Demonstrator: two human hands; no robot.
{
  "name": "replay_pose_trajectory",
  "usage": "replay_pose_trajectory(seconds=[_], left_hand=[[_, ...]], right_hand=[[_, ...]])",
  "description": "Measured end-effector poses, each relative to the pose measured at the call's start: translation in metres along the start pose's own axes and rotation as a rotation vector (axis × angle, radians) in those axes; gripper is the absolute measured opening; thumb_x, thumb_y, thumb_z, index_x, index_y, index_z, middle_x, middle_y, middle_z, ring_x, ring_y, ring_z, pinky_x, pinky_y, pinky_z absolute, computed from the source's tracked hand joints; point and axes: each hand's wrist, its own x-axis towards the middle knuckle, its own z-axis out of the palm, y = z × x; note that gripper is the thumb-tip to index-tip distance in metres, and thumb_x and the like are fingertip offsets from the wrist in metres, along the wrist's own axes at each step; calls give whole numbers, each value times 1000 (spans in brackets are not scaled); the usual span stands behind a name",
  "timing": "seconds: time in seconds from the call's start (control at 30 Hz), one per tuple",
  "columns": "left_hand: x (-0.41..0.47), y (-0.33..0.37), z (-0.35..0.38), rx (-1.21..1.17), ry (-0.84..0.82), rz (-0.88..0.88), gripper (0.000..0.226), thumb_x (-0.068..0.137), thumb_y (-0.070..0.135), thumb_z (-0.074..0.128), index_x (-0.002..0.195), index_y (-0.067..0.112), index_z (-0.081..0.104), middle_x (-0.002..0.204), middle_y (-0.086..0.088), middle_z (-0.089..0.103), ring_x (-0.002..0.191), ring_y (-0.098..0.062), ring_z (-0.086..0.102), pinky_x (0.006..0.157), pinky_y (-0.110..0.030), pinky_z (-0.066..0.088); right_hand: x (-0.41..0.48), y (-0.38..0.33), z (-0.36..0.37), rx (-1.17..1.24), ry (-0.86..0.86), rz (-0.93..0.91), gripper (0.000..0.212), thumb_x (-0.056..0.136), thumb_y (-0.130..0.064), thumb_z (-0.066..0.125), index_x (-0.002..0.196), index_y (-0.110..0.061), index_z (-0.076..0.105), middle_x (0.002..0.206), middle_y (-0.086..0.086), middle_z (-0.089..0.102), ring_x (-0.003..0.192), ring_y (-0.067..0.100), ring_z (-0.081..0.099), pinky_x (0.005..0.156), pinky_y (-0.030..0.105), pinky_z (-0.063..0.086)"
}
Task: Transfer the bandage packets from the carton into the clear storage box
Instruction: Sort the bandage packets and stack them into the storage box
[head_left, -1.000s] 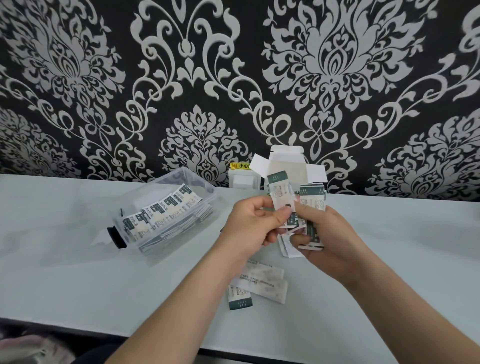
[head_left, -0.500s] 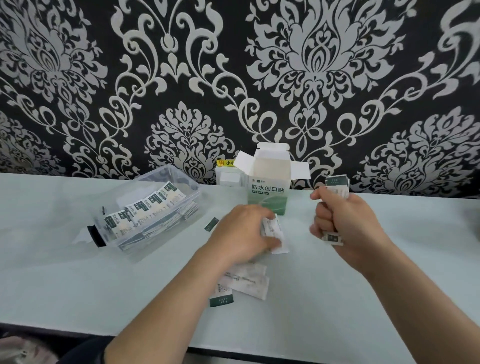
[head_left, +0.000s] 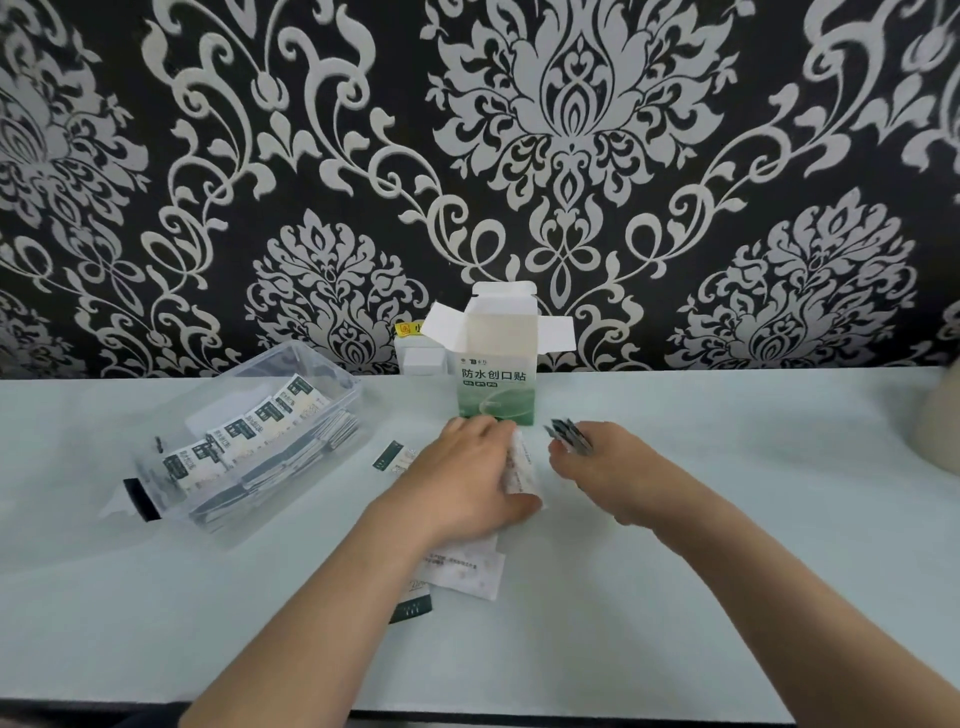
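**Fanned packets may slip**

Head view: right hand (head_left: 615, 475) pinches a fanned packet stack (head_left: 569, 443); left hand (head_left: 462, 480) curls its fingers on one packet (head_left: 523, 465). Storage box (head_left: 340, 371) lies at 9 o'clock, carton (head_left: 496, 376) at 12. A slack pinch could spill the fan.

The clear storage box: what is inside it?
The clear storage box holds a row of bandage packets overlapping on top of a stack; the bottom of the box is covered by them.
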Motion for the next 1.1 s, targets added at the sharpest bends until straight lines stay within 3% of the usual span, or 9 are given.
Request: replay_pose_trajectory(seconds=[0.1,0.27,0.4,0.53,0.67,0.83,0.9,1.0,1.1], left_hand=[[11,3,-3,-35,-7,-64,85,71,56,74,141,25,36,143,2,39,132,-21,33,106,-38,34],[15,8,-1,-289,-20,-93,64,73,31,81,127,31,46,118,7,58,110,-18,54,88,-32,46],[12,9,-2,-475,133,-104,53,80,14,72,119,39,46,109,9,65,98,-15,62,86,-37,51],[7,9,-13,-754,247,-53,67,77,4,73,121,46,45,108,6,66,93,-15,66,85,-43,55],[1,0,-23,-1083,353,-189,82,72,-1,79,125,51,44,116,5,60,102,-18,65,90,-38,53],[-7,-3,-29,-1502,373,-245,68,76,-13,70,125,30,52,89,-6,73,81,-16,71,76,-29,55],[-9,-1,-26,-1486,371,-226,64,78,-10,70,126,27,51,88,-7,75,83,-18,71,77,-30,55],[-11,-1,-27,-1186,494,-192,59,78,-5,73,122,29,51,88,-2,76,83,-18,72,83,-35,56],[-15,-1,-33,-953,598,-153,54,76,1,75,112,36,55,85,5,73,71,-7,68,72,-29,57]], right_hand=[[2,0,5,-115,-13,-9,26,93,-19,50,69,-15,42,62,-2,43,52,13,37,46,23,27],[6,0,8,-56,-23,-7,25,90,-16,52,65,-15,44,58,-3,42,48,12,35,43,20,26],[9,-2,8,112,78,-45,24,90,-17,59,68,-17,49,51,-8,40,43,7,33,40,16,26],[10,-6,7,378,150,-77,25,92,-15,58,69,-17,46,52,-8,37,47,10,30,47,23,24],[8,-10,9,481,148,-149,26,94,-15,56,71,-15,45,52,-8,34,48,12,27,46,25,24],[7,-16,14,564,85,-131,30,95,-15,56,68,-19,42,52,-7,30,46,11,24,42,23,21],[5,-19,18,615,48,-124,30,95,-14,56,69,-18,42,52,-8,32,43,9,24,40,21,21],[2,-26,21,683,36,-98,29,95,-15,55,69,-19,43,52,-10,31,42,7,23,39,19,19],[0,-33,23,764,36,-84,27,96,-26,56,71,-23,47,56,-10,28,46,7,22,43,21,16]])
